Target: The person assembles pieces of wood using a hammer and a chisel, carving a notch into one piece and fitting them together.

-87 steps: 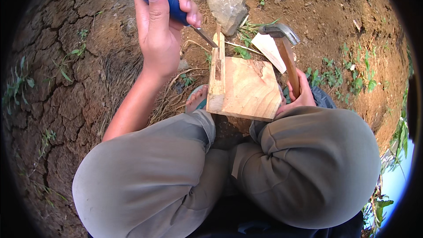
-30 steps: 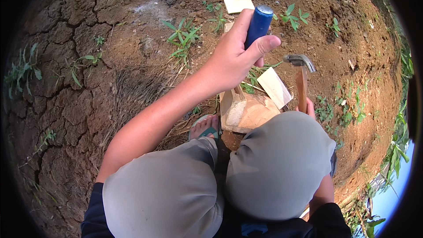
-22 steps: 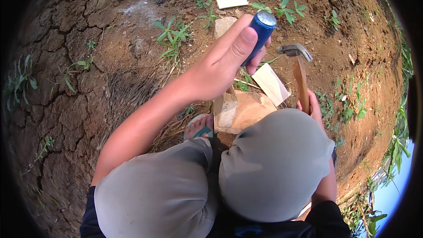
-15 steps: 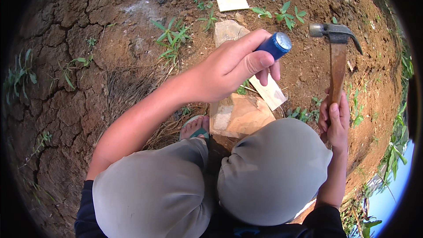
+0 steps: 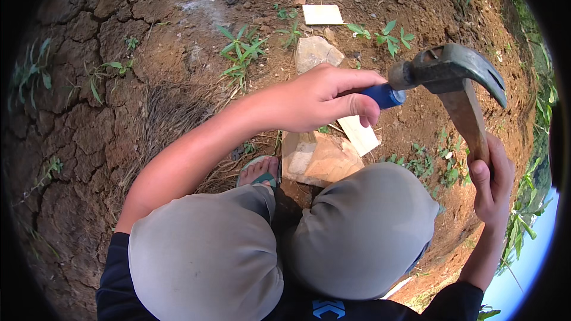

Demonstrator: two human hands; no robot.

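My left hand is wrapped round a tool with a blue handle. Its butt end points up and to the right, and its working end is hidden beneath the hand. In my right hand is a claw hammer with a wooden handle, gripped low down. The hammer's round face overlaps the blue butt end in the head view; whether they touch I cannot tell. Below my left hand, a carved block of wood lies on the ground in front of my knees.
A thin pale board lies beside the block. Farther off are a stone-like chunk and another flat pale board. My sandalled foot is left of the block. Cracked soil, dry grass and small plants surround these.
The hammer has swung toward the left hand and its head has come to the blue butt end. My right hand has shifted up and right. The blue handle has tilted over and dropped slightly.
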